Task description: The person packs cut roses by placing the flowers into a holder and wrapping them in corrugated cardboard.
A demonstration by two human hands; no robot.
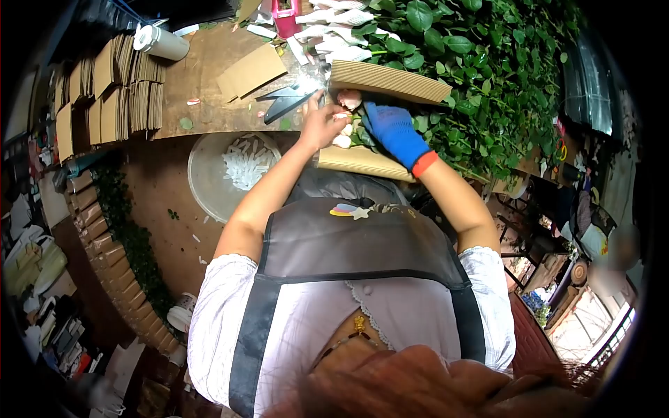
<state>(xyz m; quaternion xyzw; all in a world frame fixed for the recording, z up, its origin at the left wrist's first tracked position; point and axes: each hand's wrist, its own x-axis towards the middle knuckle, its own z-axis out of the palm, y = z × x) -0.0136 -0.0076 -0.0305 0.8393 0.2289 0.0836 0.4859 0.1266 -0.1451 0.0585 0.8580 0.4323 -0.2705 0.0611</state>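
Note:
My bare left hand (325,122) is closed, its thumb and fingertips pinched at a pale pink rose (342,117). On the right, my right hand (391,129), in a blue knit glove with a red cuff, curls over the leafy rose stems; its fingertips are partly hidden. Another pink rose (349,99) sits just above, between the two hands. The roses lie on corrugated cardboard, with one raised flap (390,81) behind them and a near flap (364,162) along the table edge. Beside my left wrist lies a dark blade-like tool (282,106).
Leafy rose stems (481,90) pile up on the right. Stacked folded cardboard (111,87) and a white cup (161,42) stand at the left, near a flat cardboard piece (251,72). White net sleeves (341,35) lie behind. Below is a round tub (202,182) of white pieces.

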